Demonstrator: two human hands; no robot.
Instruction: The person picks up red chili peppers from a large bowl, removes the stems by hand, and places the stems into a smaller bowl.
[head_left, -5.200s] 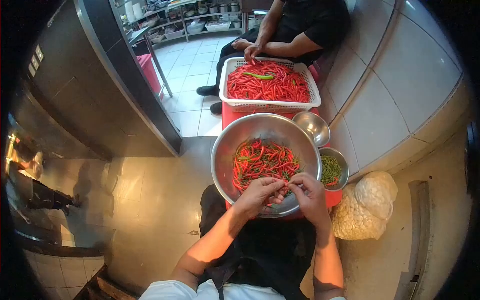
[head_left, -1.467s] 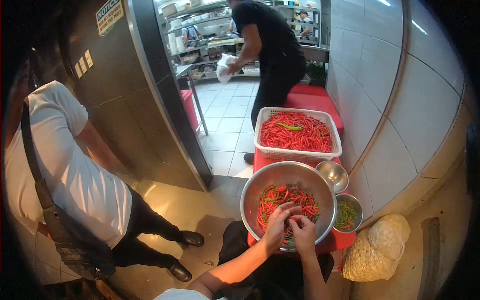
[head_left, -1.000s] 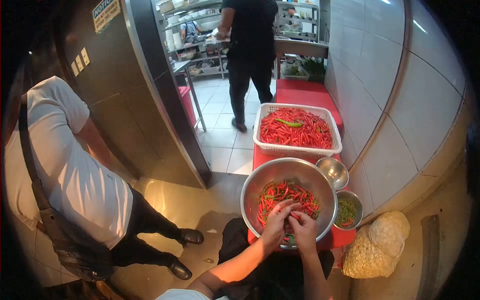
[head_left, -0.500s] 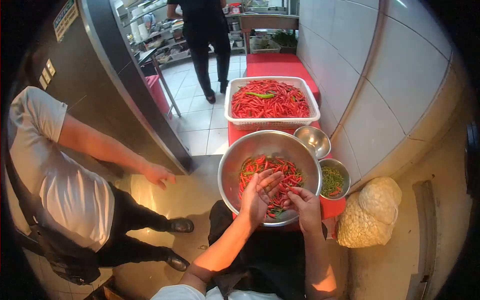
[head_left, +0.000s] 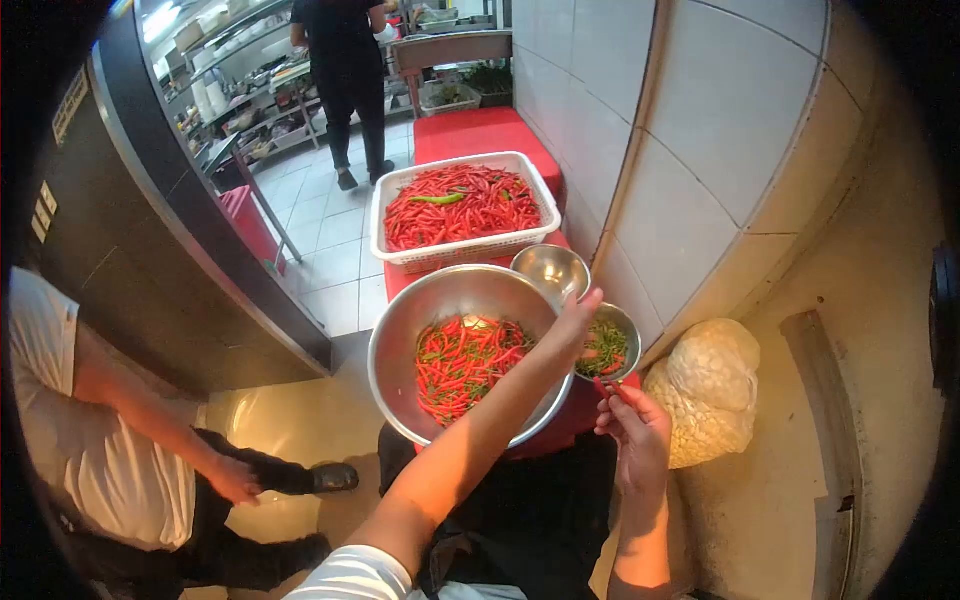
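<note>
— How many bowls are on the red counter point(head_left: 472, 135)?
— Three. One big bowl point(head_left: 398, 345) holds a heap of chillies point(head_left: 458, 362). Two small ones sit at its right rim: an empty bowl point(head_left: 548, 270) on the far side and a stem bowl point(head_left: 612, 350) of green stems nearer.
— And beyond the big bowl?
— One white basket point(head_left: 455, 252), full of red chillies plus one green chilli point(head_left: 437, 199).
— The hands?
— Two. The left hand point(head_left: 575, 318) reaches across the big bowl's right rim to the stem bowl, fingers together; I cannot tell whether it holds anything. The right hand point(head_left: 633, 428), just right of the big bowl, pinches one red chilli point(head_left: 606, 387).
— Anything else?
— One white sack point(head_left: 708, 388) further right. Two more people: a person in white point(head_left: 90, 470) left of the big bowl, and a person in black point(head_left: 345, 60) well beyond the basket.
</note>
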